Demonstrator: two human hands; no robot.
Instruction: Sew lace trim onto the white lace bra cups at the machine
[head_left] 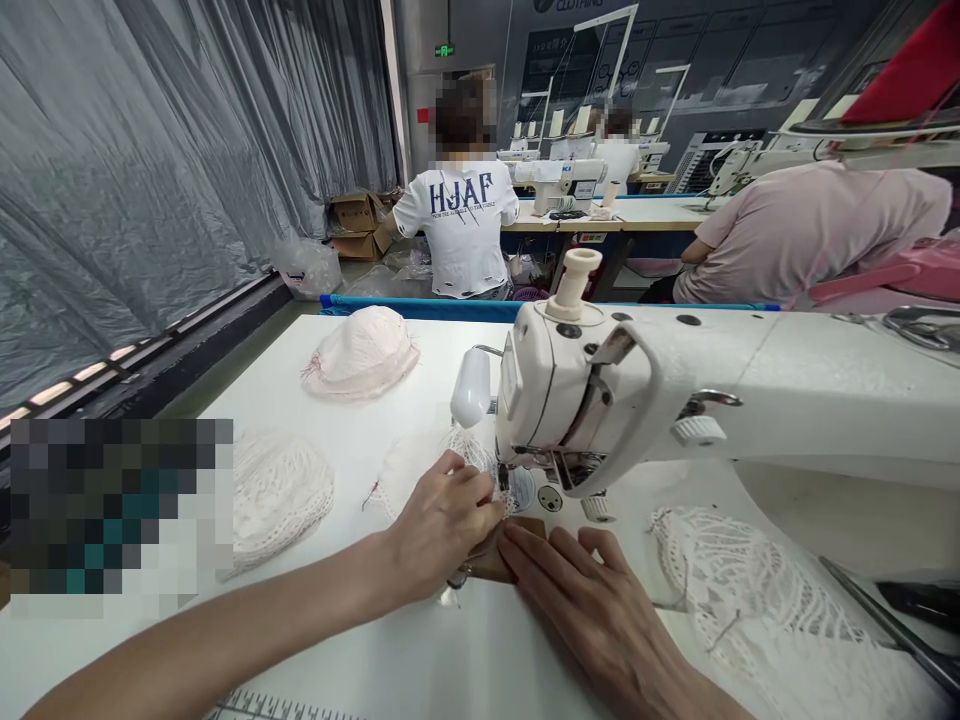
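My left hand (pixel 442 520) is curled with its fingertips pinched on a white lace piece (pixel 420 465) right at the needle area of the white sewing machine (pixel 600 390). Beside it, my right hand (pixel 585 595) lies flat with fingers stretched out, pressing on the table and a small brown piece (pixel 491 562) just in front of the presser foot. The needle itself is hidden behind the machine head.
A pink-white cap (pixel 362 352) lies at the table's far side. A lace cap (pixel 274 495) sits to the left, and a lace heap (pixel 757 590) to the right. Co-workers sit at other machines behind, one in a white printed shirt (pixel 461 225). Plastic sheeting hangs left.
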